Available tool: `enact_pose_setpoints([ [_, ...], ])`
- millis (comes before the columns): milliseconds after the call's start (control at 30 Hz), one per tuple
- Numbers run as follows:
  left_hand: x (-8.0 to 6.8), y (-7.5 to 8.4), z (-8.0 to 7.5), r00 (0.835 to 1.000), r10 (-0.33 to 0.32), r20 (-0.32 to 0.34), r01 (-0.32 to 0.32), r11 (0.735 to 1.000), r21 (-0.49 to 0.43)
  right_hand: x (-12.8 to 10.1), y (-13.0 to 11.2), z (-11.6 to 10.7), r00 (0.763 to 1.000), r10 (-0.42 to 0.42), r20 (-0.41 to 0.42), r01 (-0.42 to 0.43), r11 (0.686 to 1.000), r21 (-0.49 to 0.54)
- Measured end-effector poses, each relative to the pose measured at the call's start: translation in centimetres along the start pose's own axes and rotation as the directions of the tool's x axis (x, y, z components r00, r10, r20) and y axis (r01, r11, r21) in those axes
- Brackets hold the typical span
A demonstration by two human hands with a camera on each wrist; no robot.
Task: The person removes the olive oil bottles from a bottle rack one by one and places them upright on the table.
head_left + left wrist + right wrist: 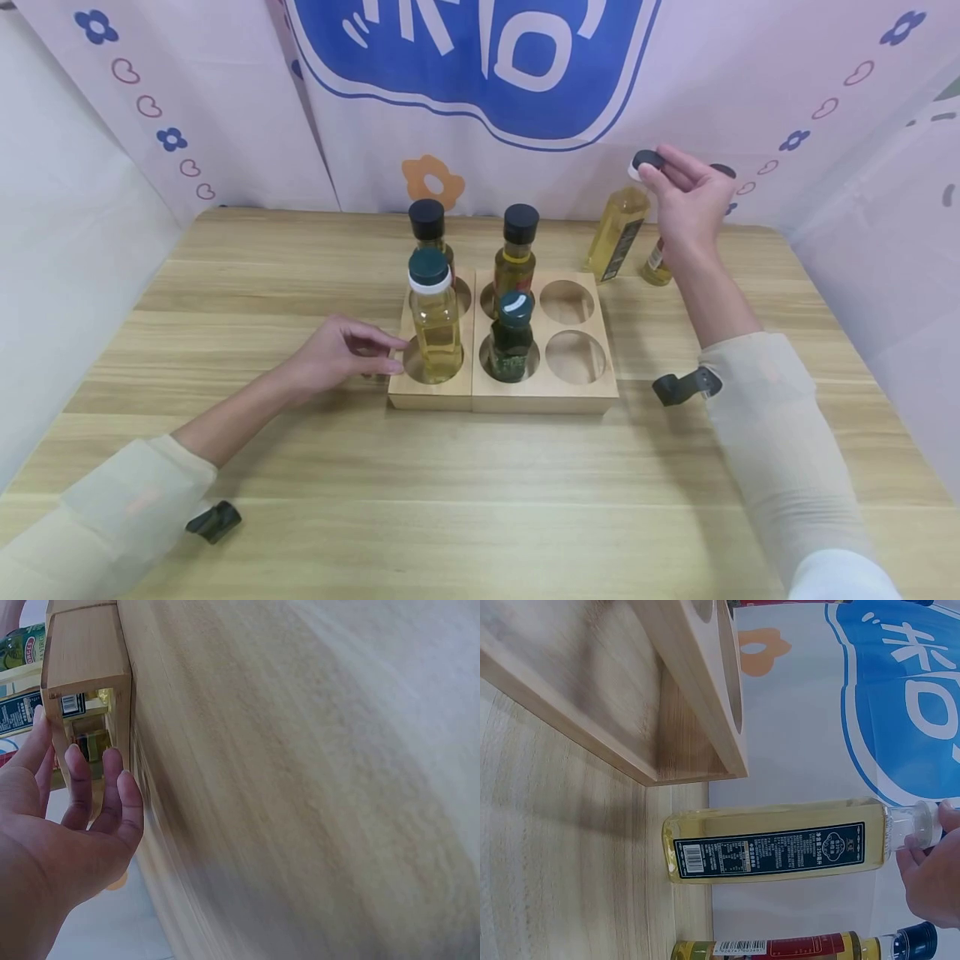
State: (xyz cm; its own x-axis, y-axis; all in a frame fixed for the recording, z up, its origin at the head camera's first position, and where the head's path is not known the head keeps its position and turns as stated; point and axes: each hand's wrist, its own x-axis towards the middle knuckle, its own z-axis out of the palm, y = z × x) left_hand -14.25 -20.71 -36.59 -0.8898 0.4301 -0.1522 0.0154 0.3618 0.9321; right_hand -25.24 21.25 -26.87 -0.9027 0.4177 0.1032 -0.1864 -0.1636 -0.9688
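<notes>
1. The tall oil bottle (617, 233) stood upright on the table (300, 467) at the far right, just beyond the right edge of the wooden rack (504, 400), its long axis vertical and its cap end pointing straight up.
2. The right hand (686, 204) was directly above it, fingers curled and pinching the black cap (647, 160); the right wrist view showed fingertips on the clear neck.
3. The left hand (337, 354) lay well apart from that bottle, at the near left, fingers loosely spread and resting against the rack's left side, holding nothing.
4. So the right hand was much the nearer, and the bottle lay below its fingers, not beside them.
5. A smaller bottle (657, 265) stood just right of the tall one, largely hidden behind the wrist.
6. The rack's two right-hand holes (567, 329) were open; four bottles filled others.
</notes>
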Motion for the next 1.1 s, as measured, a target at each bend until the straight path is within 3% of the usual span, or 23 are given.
enact_pose_setpoints([
  [433, 0.0, 0.1, 0.0, 1.000, -0.006, -0.003, 0.006, 1.000, 0.006, -0.2, -0.5, -0.2, 0.999, -0.022, 0.049, 0.025, 0.998, -0.061],
  [733, 0.1, 0.0, 0.0, 1.000, -0.007, -0.003, 0.007, 1.000, 0.006, -1.1, -1.6, 0.0, 0.988, -0.133, 0.077, 0.142, 0.981, -0.134],
  [867, 0.2, -0.1, 0.0, 1.000, -0.002, -0.001, 0.002, 1.000, 0.007, -1.9, -2.2, 0.3, 0.977, -0.196, 0.089, 0.205, 0.974, -0.099],
  [1100, 0.2, -0.2, 0.0, 1.000, 0.004, 0.003, -0.004, 1.000, 0.000, -2.9, -2.7, 0.5, 0.972, -0.215, 0.094, 0.219, 0.976, -0.024],
])
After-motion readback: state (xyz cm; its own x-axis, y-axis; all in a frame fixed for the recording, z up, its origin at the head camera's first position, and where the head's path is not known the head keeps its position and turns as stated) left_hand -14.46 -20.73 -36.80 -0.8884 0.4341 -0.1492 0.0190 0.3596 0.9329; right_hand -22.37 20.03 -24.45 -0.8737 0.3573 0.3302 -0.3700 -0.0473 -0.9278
